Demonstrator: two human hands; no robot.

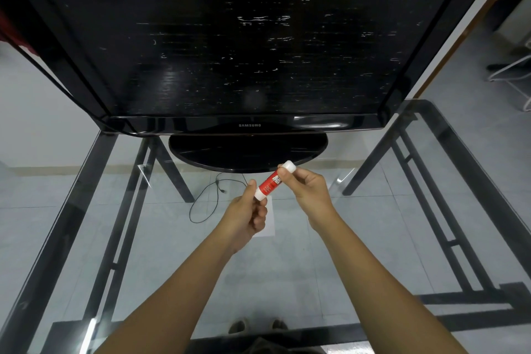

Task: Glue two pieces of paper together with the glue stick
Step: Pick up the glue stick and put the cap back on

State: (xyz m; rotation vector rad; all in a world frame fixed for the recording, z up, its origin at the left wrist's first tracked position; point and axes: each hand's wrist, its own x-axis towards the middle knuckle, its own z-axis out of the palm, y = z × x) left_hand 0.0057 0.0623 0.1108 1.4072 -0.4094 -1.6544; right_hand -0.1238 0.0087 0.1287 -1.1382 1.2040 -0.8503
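Observation:
A red and white glue stick is held tilted above the glass table, its white cap pointing up and to the right. My left hand grips its lower white end. My right hand pinches the upper end just below the cap. A white sheet of paper lies flat on the glass under my left hand, mostly hidden by it. I cannot tell whether it is one sheet or two.
A large black television on an oval stand fills the far half of the glass table. Black metal table legs and a loose black cable on the tiled floor show through the glass.

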